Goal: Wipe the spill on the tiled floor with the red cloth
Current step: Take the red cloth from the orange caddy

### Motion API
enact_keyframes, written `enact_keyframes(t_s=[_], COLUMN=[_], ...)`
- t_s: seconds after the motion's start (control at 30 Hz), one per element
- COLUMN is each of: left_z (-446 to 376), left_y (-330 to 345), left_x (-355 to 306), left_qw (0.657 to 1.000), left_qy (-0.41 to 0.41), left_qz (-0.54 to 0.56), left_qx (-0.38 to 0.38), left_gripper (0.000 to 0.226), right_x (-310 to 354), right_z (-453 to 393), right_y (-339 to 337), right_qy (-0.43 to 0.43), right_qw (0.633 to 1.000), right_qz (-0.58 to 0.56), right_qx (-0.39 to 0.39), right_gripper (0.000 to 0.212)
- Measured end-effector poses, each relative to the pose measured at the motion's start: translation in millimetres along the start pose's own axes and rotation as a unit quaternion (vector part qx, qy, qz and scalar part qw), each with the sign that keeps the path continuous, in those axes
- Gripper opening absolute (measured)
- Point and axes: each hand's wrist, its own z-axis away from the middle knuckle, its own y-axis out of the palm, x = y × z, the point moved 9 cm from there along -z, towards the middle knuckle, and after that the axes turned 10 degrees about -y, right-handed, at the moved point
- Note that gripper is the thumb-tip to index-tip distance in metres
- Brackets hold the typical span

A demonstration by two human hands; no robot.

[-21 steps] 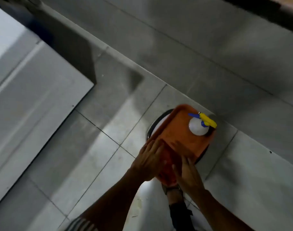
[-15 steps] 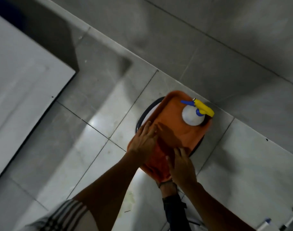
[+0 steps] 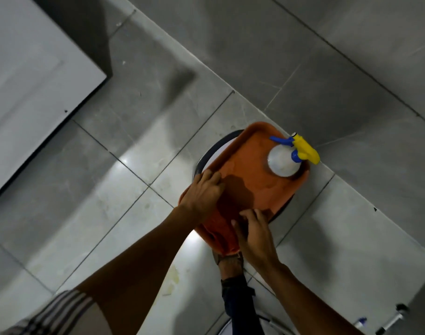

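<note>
The red cloth (image 3: 220, 229) lies folded in the near end of an orange tray (image 3: 252, 184). My left hand (image 3: 201, 194) rests on the cloth's far left part and the tray's rim, fingers together and stretched out. At the cloth's near right edge my right hand (image 3: 252, 234) has its fingers curled onto the fabric. A yellowish spill (image 3: 170, 279) marks the grey floor tile below my left forearm. Most of the cloth is hidden under both hands.
A white spray bottle (image 3: 282, 162) with a yellow and blue head stands at the tray's far end. The tray sits on a round black-rimmed stand (image 3: 206, 158). My sandalled foot (image 3: 228, 262) is just below it. A white panel (image 3: 25, 93) is at left, small bottles (image 3: 361, 321) at bottom right.
Both hands stay on the cloth in the tray. My right fingers have curled onto its edge, and my left hand has slid a little along the rim. The view has shifted.
</note>
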Motion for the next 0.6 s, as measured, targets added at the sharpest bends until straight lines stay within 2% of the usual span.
enact_keyframes(t_s=[0.03,0.1,0.2,0.27,0.3,0.37,0.43,0.5,0.6], left_z=[10.5,39.6,100.6,142.0,160.2,189.8,218.4,238.4,250.4], left_y=[-4.5,-14.8,-27.6,-23.7,-18.8,-1.2,27.8,60.0,115.4], left_x=[6.3,21.2,40.7,60.9,72.8,96.3,123.8,149.6,178.8], left_qw=[1.0,0.996,0.985,0.979,0.976,0.972,0.968,0.961,0.948], left_qy=[-0.001,0.001,0.036,0.019,-0.003,-0.048,-0.092,-0.127,-0.165], left_qz=[0.026,0.078,0.113,0.118,0.122,0.132,0.15,0.181,0.226], left_qx=[-0.008,-0.041,-0.122,-0.164,-0.182,-0.189,-0.179,-0.168,-0.152], left_gripper=[0.051,0.046,0.032,0.029,0.034,0.049,0.056,0.056,0.047], right_x=[6.1,20.6,45.8,68.5,78.1,94.3,109.7,114.6,106.8], right_z=[6.6,23.0,50.4,68.7,76.0,86.8,96.3,99.6,98.8], right_y=[0.9,3.3,10.6,25.4,35.7,60.7,94.6,127.1,181.1], right_qy=[-0.021,-0.059,-0.075,-0.086,-0.092,-0.108,-0.129,-0.134,-0.139], right_qw=[1.0,0.998,0.997,0.996,0.995,0.994,0.991,0.989,0.985], right_qz=[0.006,0.018,0.03,0.03,0.029,0.031,0.034,0.05,0.079], right_qx=[0.007,0.001,-0.02,-0.022,-0.018,-0.002,0.02,0.042,0.072], right_gripper=[0.049,0.034,0.043,0.048,0.042,0.031,0.032,0.037,0.027])
